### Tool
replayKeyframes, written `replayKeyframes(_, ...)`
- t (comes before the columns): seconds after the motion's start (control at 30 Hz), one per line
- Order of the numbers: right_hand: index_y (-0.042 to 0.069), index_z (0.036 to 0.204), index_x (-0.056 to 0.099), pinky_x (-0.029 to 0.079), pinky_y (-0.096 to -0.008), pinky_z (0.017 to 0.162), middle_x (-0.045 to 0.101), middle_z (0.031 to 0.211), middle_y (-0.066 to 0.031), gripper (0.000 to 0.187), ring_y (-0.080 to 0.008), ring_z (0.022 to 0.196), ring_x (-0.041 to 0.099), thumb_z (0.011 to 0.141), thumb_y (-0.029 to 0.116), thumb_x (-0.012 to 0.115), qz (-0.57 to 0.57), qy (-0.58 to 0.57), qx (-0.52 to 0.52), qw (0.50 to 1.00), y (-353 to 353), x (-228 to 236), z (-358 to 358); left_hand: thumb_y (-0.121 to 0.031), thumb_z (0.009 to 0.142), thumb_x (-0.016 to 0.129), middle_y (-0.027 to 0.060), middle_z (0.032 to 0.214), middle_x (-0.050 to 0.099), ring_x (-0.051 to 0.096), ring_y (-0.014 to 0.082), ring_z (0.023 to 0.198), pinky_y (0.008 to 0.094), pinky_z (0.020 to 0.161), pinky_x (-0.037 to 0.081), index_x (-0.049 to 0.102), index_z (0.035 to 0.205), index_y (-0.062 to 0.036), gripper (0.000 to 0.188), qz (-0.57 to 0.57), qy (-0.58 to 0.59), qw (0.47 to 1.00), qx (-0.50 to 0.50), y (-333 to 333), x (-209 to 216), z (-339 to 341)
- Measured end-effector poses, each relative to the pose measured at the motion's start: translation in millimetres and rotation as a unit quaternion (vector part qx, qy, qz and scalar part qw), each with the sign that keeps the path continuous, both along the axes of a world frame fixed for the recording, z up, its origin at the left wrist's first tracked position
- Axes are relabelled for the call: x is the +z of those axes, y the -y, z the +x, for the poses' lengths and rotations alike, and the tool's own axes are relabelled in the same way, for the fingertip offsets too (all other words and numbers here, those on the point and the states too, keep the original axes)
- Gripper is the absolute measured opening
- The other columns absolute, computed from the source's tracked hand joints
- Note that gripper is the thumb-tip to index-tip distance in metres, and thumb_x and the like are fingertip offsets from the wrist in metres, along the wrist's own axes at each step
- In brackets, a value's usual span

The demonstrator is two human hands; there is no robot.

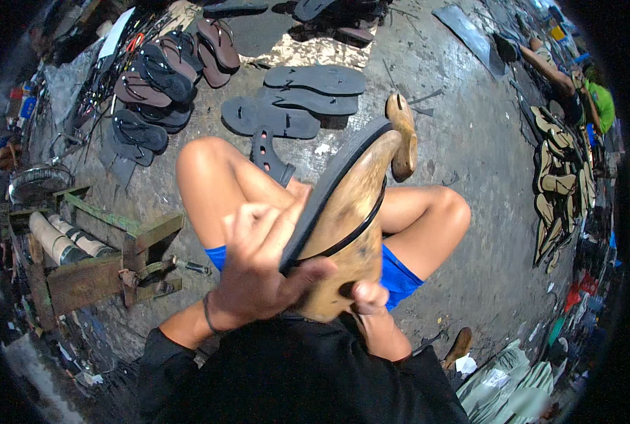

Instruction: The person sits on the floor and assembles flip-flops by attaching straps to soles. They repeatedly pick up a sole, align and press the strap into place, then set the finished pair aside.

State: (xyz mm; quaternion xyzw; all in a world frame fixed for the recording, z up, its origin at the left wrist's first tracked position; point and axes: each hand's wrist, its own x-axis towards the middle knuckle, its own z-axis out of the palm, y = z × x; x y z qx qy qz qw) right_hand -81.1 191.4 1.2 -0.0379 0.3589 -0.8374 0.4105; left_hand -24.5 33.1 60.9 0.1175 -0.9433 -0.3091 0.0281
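A wooden shoe last [354,212] is held up over my lap, its toe tilted up and to the right. Against its left side lies a flip-flop with a dark grey sole [333,173], and its thin black strap [350,237] runs across the wood. My left hand [258,258] is closed on the flip-flop, fingers along the outer face of the sole and thumb over the strap's near end. At the heel end, my right hand [370,300] grips the last, its thumb beside a dark hole; its other fingers are mostly hidden.
Ahead on the floor are several loose grey soles [311,99] and another wooden last [402,138]. Finished flip-flops [163,67] are piled at the far left. A wooden frame with rollers [92,247] stands left; tan flip-flops [559,184] lie right, near a person in green [597,99].
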Motion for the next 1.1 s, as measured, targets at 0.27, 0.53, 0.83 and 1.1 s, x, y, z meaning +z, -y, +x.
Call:
replayKeyframes(0.27,-0.001,0.147,0.034,0.045,-0.0491,0.107,0.053,0.138,-0.0218,0.09,-0.036,0.123,0.057,0.071,0.036,0.067,-0.071,0.227,-0.14,0.961,-48.6,-6.7,21.4,-0.031,0.102,0.051,0.0089,0.076,0.058,0.053,0.0135,0.069,0.0305,0.065,0.045,0.062,0.089,-0.0029,0.033,0.383,0.094,0.919,-0.001,-6.4,-38.3,24.2)
replayKeyframes(0.53,-0.006,0.14,0.042,0.048,-0.0459,0.101,0.06,0.129,-0.0244,0.076,-0.0356,0.113,0.063,0.073,0.025,0.058,0.015,0.272,-0.188,0.944,-54.5,28.0,29.4,-0.032,0.107,0.04,-0.002,0.079,0.048,0.043,0.008,0.073,0.0279,0.068,0.041,0.054,0.098,-0.0029,0.034,0.586,0.109,0.802,0.02,-49.0,-59.9,62.6)
replayKeyframes(0.83,-0.005,0.149,0.028,0.04,-0.0472,0.109,0.05,0.141,-0.0241,0.094,-0.0363,0.126,0.053,0.065,0.022,0.062,0.016,0.238,-0.12,0.964,-76.3,24.1,31.0,-0.035,0.104,0.049,-0.0033,0.094,0.057,0.051,0.0071,0.086,0.025,0.077,0.042,0.059,0.111,-0.0052,0.033,0.69,0.254,0.675,0.05,-30.9,-65.6,98.6)
replayKeyframes(1.1,-0.001,0.154,0.018,0.031,-0.0448,0.114,0.04,0.149,-0.0192,0.106,-0.0314,0.136,0.041,0.067,0.027,0.072,0.002,-0.16,0.103,0.982,-35.4,2.3,-57.4,-0.054,0.083,0.073,0.0127,0.146,0.041,0.04,0.0235,0.135,0.0377,0.113,0.031,0.018,0.153,0.0001,0.104,0.746,0.071,0.662,0.037,-20.8,-61.3,30.3)
